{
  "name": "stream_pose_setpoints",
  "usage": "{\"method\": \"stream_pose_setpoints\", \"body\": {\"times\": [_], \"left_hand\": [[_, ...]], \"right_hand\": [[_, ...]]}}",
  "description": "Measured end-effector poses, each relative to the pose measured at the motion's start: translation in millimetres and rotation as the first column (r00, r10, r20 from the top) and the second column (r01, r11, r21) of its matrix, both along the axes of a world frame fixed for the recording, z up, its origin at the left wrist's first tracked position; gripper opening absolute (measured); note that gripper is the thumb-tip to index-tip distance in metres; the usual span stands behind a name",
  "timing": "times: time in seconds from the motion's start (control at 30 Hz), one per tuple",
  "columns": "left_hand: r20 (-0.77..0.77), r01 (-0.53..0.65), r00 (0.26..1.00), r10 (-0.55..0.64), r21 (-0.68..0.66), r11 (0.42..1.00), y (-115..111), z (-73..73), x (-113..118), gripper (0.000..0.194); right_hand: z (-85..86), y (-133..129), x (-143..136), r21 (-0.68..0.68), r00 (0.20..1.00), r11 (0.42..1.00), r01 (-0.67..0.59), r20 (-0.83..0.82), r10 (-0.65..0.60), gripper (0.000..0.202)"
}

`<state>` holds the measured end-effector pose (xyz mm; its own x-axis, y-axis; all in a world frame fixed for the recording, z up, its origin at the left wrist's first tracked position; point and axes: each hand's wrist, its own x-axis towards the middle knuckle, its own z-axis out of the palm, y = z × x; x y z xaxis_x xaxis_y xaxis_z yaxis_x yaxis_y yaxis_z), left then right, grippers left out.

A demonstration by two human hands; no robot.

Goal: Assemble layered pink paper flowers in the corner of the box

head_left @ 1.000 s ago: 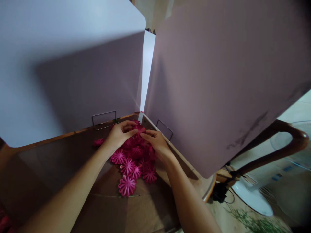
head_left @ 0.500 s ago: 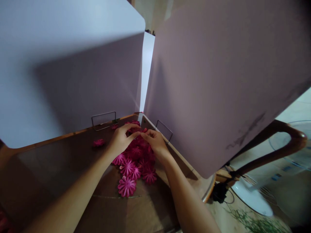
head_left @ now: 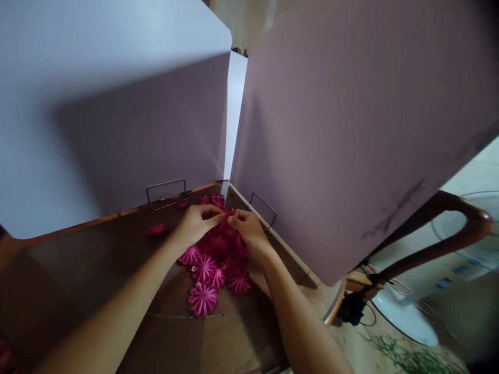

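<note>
Several pink flower-shaped pieces (head_left: 205, 267) lie in a heap on the brown table surface (head_left: 175, 337). Above the far part of the heap, my left hand (head_left: 198, 221) is closed, thumb and fingertips pinched together. My right hand (head_left: 249, 226) faces it, also closed in a pinch, with its fingertips very near those of the left. A small bit of pink shows between and just beyond the fingertips, but what each hand grips is too small to make out. One pink flower (head_left: 157, 229) lies apart, to the left of my left hand.
Two large pale panels, left (head_left: 148, 130) and right (head_left: 331, 130), stand at the table's back edges, with wire stands (head_left: 167, 194) at their feet. On the right are a wooden chair arm (head_left: 440, 244), a white round base (head_left: 405, 322) and green sprigs (head_left: 409, 356) on the floor.
My left fingers have drawn closer together and lowered slightly. My right hand has shifted a little, its fingers curled more. More pink flowers show behind my left hand.
</note>
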<state>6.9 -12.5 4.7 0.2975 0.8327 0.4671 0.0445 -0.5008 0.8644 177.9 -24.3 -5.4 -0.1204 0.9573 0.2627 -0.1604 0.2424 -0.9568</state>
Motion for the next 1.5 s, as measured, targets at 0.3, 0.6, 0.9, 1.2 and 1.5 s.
{"method": "stream_pose_setpoints", "body": {"times": [0.3,0.6,0.9,1.2,1.5], "left_hand": [[0.349,-0.083,0.918,0.186,-0.29,0.953,7,1.8,-7,0.024],[0.327,-0.189,0.907,0.265,-0.246,0.951,15,1.0,-13,0.035],[0.076,-0.28,0.957,0.28,-0.014,0.96,22,-2.8,-20,0.019],[-0.083,-0.179,0.976,0.202,0.23,0.957,-3,8.9,-5,0.025],[0.028,0.043,0.999,-0.042,-0.028,0.999,-10,-6.8,19,0.038]], "right_hand": [[6.3,-5,0,0.024,0.991,0.999,0.049,0.123,-0.052,0.034],[4.9,-5,1,0.006,0.99,0.999,0.043,0.133,-0.043,0.028],[5.4,-4,1,-0.01,0.997,0.997,0.077,0.024,-0.076,0.027],[5.7,-3,-1,-0.004,0.99,0.999,0.049,-0.135,-0.049,0.04],[10.6,-8,-6,0.105,0.981,0.98,0.171,-0.112,-0.159,0.035]]}}
